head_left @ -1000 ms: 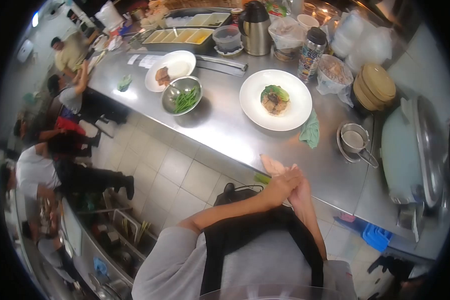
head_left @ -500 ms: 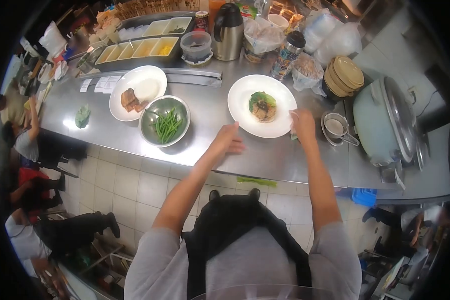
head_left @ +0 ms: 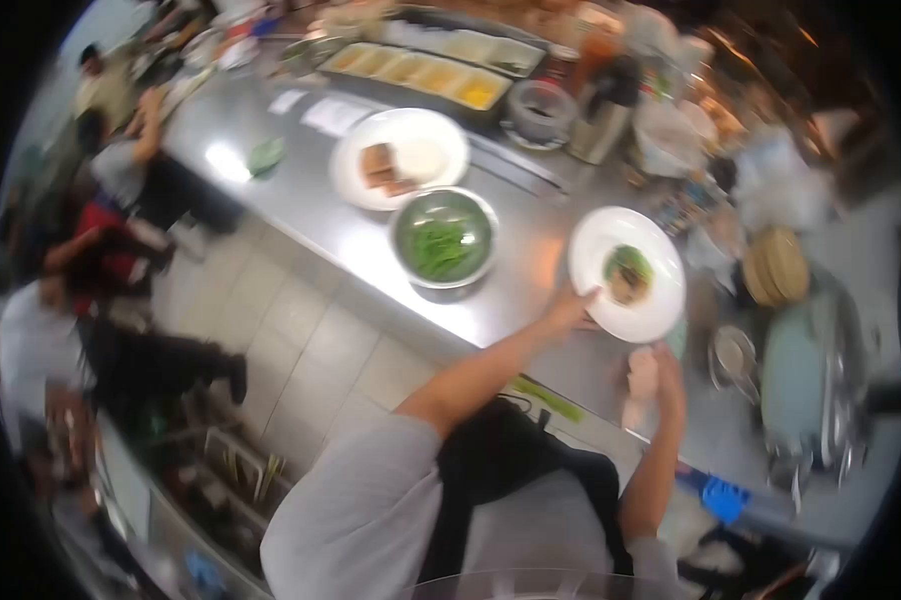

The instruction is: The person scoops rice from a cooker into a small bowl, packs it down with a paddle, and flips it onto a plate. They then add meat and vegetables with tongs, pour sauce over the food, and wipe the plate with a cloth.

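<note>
A white plate carries leafy greens and a browned portion of food in its middle. My left hand grips the plate's near-left rim, with the thumb over the edge. Just below the plate, my right hand is closed around a pale, crumpled cloth or paper, blurred by motion. To the left stands a steel bowl of green beans. Behind it, another white plate holds brown meat pieces and a white mound.
Food trays line the back of the steel counter. A thermos jug stands beside them. On the right are a strainer, stacked brown bowls and a large pale cooker. Other people are at left.
My view has swung, shifting the counter rightward in the picture. My left hand has taken hold of the plate rim. My right hand has drawn back from the rim with the pale cloth or paper.
</note>
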The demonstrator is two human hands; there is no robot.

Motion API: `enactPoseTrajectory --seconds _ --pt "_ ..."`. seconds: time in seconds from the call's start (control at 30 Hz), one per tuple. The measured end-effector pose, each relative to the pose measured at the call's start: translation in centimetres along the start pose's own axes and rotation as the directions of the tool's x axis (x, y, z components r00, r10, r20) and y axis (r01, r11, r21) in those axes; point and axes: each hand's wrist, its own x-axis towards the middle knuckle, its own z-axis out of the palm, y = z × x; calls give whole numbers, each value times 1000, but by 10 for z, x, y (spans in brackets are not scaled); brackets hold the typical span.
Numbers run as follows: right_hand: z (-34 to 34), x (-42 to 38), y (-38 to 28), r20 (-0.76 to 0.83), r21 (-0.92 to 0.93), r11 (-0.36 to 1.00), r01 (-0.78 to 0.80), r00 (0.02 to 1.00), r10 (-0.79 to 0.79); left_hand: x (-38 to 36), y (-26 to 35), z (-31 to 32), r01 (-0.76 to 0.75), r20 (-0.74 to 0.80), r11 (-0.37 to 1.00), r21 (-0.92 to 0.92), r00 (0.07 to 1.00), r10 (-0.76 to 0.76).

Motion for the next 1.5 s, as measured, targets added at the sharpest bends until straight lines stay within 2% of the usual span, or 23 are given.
enactPoseTrajectory --seconds 0.03,0.1,0.3,0.43,0.47,0.5,0.53,0.6,0.63,0.67,0.7,0.73,0.77,0.83,0.9,1.0,1.07,1.13,1.23,1.33,1.4,1.47,1.5 --pt "-8 3 20 42 358 929 -92 996 83 -4 4 1 18 -19 1000 -1 1000 -18" --pt "-4 7 19 56 455 889 -43 998 20 5 -5 -6 -12 -9 998 -69 1000 12" --pt "-25 -9 -8 147 424 904 60 980 -134 -32 35 12 -48 -68 995 -85 997 43" --pt "-26 13 -4 77 409 912 37 994 -75 -75 83 15 -129 -83 987 -93 989 121" --pt "-15 14 -10 -126 -62 953 296 945 -301 -84 96 12 -131 -81 987 -98 989 123" --pt "-6 18 -17 -195 -545 738 399 795 -574 -95 110 6 -136 -77 985 -102 989 128" --pt "2 22 -22 -187 -541 733 412 791 -583 -109 125 -2 -118 -60 990 -83 992 113" --pt "16 28 -27 -215 -749 606 268 767 -605 -136 149 -23 -146 -71 986 -85 988 140" --pt "23 30 -34 -209 -747 604 278 764 -611 -150 160 -35 -163 -75 983 -86 985 157" --pt "29 29 -45 -129 -756 634 165 912 -390 -165 172 -47 -170 -82 982 -85 983 164" --pt "38 33 -52 -49 -774 631 52 989 -141 -181 183 -61 -199 -124 977 -80 974 189" --pt "43 41 -43 -39 -773 630 66 988 -151 -196 194 -78 -230 -166 970 -74 962 215" --pt "46 49 -26 -249 -693 721 27 929 -274 -209 204 -99 -243 -170 967 -71 959 228" --pt "62 61 -25 -457 -591 806 17 817 -352 -236 222 -144 -274 -263 961 -31 930 257" --pt "78 48 -53 -400 -356 881 311 802 -444 -266 243 -193 -269 -289 963 18 920 263" --pt "146 10 -133 -321 -444 816 371 784 -531 -306 274 -263 -302 -352 950 79 883 310" --pt "204 -1 -187 -276 -396 812 429 788 -551 -327 295 -305 -347 -389 932 104 848 359" --pt "266 -10 -238 -169 -301 768 566 761 -627 -340 312 -351 -380 -477 920 98 793 378" --pt "363 -11 -311 15 -180 756 630 770 -638 -348 337 -417 -434 -510 898 71 758 407" --pt "452 29 -368 226 -84 699 710 696 -681 -343 361 -482 -452 -519 891 46 751 408" --pt "522 76 -399 242 83 585 806 554 -797 -335 374 -521 -472 -537 881 39 734 417" --pt "595 152 -425 212 71 513 855 490 -846 -320 383 -563 -529 -560 848 14 699 445" --pt "629 168 -446 172 36 532 846 519 -837 -314 388 -580 -529 -558 848 14 700 446"
